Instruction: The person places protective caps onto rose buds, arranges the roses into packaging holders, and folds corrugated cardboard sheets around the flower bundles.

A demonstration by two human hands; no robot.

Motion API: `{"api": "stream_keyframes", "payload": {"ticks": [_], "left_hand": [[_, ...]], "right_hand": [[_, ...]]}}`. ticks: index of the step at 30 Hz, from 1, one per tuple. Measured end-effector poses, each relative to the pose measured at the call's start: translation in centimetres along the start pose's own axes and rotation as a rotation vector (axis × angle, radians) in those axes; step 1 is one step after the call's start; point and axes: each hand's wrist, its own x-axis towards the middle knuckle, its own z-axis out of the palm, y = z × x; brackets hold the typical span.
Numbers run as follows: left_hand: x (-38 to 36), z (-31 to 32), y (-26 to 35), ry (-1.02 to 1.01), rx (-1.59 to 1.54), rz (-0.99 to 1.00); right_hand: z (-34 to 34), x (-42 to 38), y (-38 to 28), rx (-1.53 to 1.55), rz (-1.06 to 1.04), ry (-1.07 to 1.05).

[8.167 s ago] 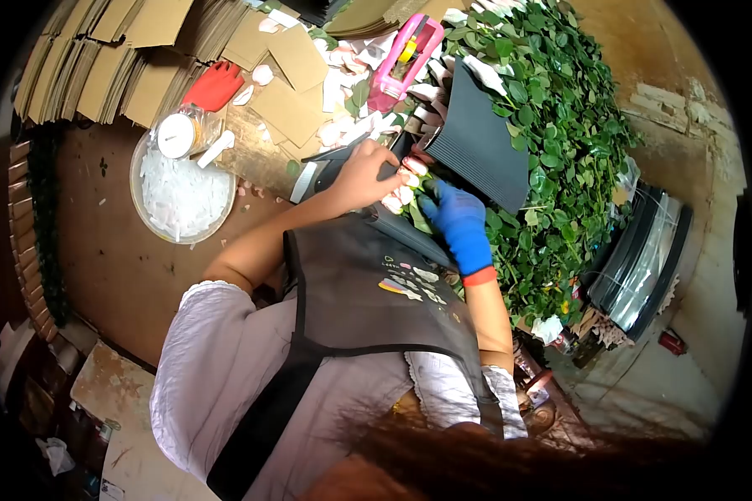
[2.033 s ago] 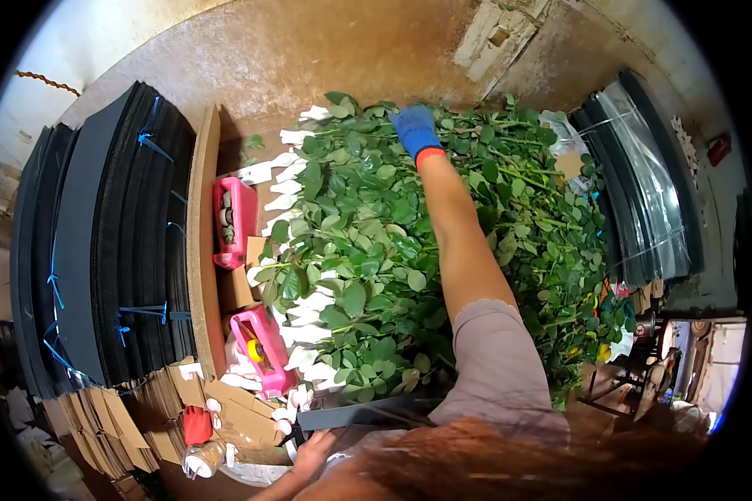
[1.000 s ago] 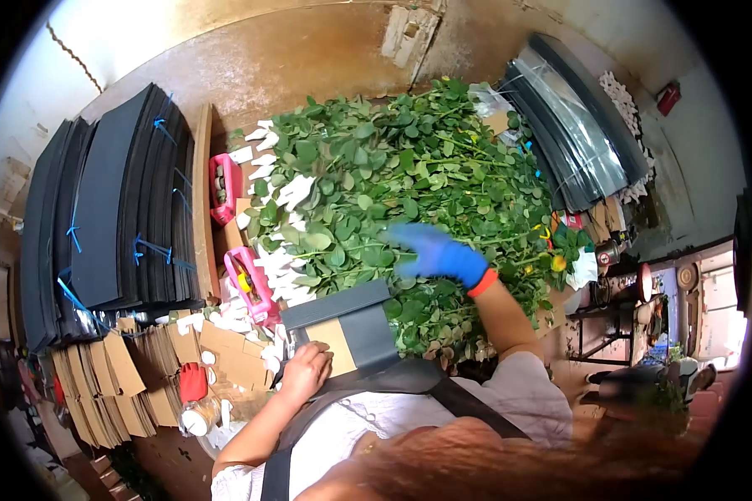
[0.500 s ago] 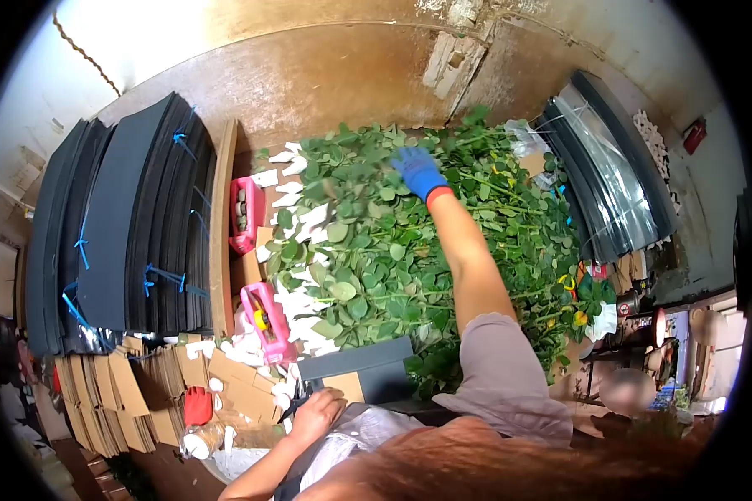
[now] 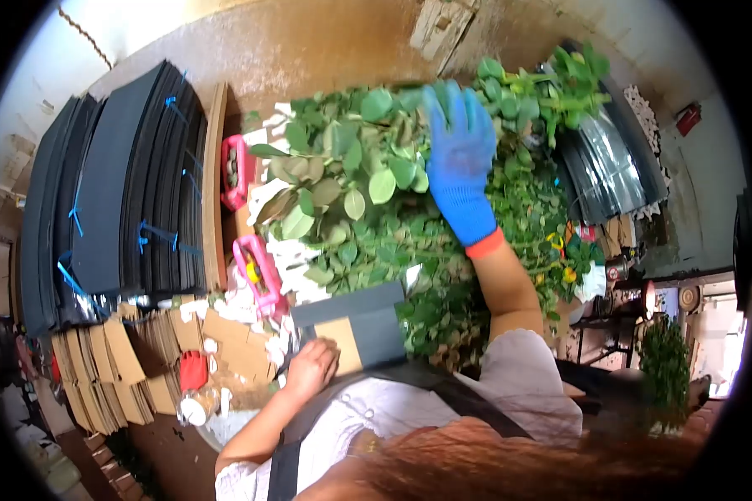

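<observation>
My right hand (image 5: 462, 159), in a blue glove with a red cuff, is closed around leafy green stems (image 5: 376, 159) lifted above the pile. Leaves spread from it to the left, and a leafy tuft (image 5: 576, 83) sticks out to the right. Part of the grip is hidden behind the glove. Below lies a thick bed of leafy stems (image 5: 443, 301), with white wrapped ends (image 5: 288, 271) along its left side. My bare left hand (image 5: 312, 363) rests with fingers laid on a tan cardboard piece (image 5: 339, 338) on a dark grey board (image 5: 376, 313) near my body.
Stacks of dark sheets (image 5: 117, 192) tied with blue string stand at the left, beside a wooden board (image 5: 215, 184). Two pink holders (image 5: 259, 275) lie along the pile. Folded cardboard (image 5: 100, 367) and a red glove (image 5: 194, 370) are at lower left. Plastic-wrapped dark sheets (image 5: 606, 159) lean at right.
My right hand has risen from the pile toward the camera, bringing leafy stems up with it. My left hand stays by the board. The view has shifted slightly.
</observation>
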Motion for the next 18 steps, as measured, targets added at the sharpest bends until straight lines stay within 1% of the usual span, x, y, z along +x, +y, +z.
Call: {"api": "stream_keyframes", "payload": {"ticks": [1, 3, 4, 5, 8, 10, 11, 12, 13, 14, 15, 16, 17, 18], "left_hand": [[-0.1, -0.2, 0.3, 0.008, -0.006, 0.002], [-0.1, -0.2, 0.2, 0.033, -0.018, 0.013], [-0.2, 0.2, 0.1, 0.059, -0.019, 0.022], [-0.3, 0.3, 0.0, 0.063, -0.013, 0.033], [-0.2, 0.1, 0.3, 0.075, -0.014, 0.045], [0.0, 0.0, 0.4, 0.079, 0.002, 0.069], [0.0, 0.1, 0.3, 0.091, 0.018, 0.096], [-0.1, 0.2, 0.2, 0.085, 0.031, 0.109], [-0.1, 0.2, 0.1, 0.081, 0.044, 0.125], [0.0, 0.3, 0.0, 0.078, 0.057, 0.142], [0.0, 0.4, -0.1, 0.070, 0.047, 0.139], [0.1, 0.4, -0.1, 0.072, 0.047, 0.154], [0.2, 0.4, -0.1, 0.074, 0.048, 0.168], [0.2, 0.4, -0.2, 0.075, 0.047, 0.179]], "right_hand": [[-1.1, -3.4, -0.2, -0.074, 0.025, -0.063], [-0.9, -12.5, -0.9, 0.102, 0.017, -0.375], [-1.6, -17.2, -0.8, 0.189, -0.031, -0.632], [-2.4, -20.3, -0.1, 0.275, -0.076, -0.884], [-4.5, -22.8, 2.9, 0.544, 0.040, -0.869], [-5.9, -20.4, 4.8, 0.753, 0.184, -0.525], [-7.9, -17.6, 5.2, 0.679, 0.142, -0.427], [-8.3, -15.5, 5.5, 0.633, 0.134, -0.391], [-8.0, -14.1, 5.5, 0.609, 0.066, -0.286], [-5.5, -13.8, 5.8, 0.661, 0.026, -0.224], [-3.7, -13.3, 5.5, 0.695, 0.018, -0.210], [-1.4, -13.0, 5.0, 0.665, -0.010, -0.168], [1.2, -12.9, 4.7, 0.654, 0.045, -0.299], [4.0, -13.2, 4.3, 0.438, 0.021, -0.421]]}}
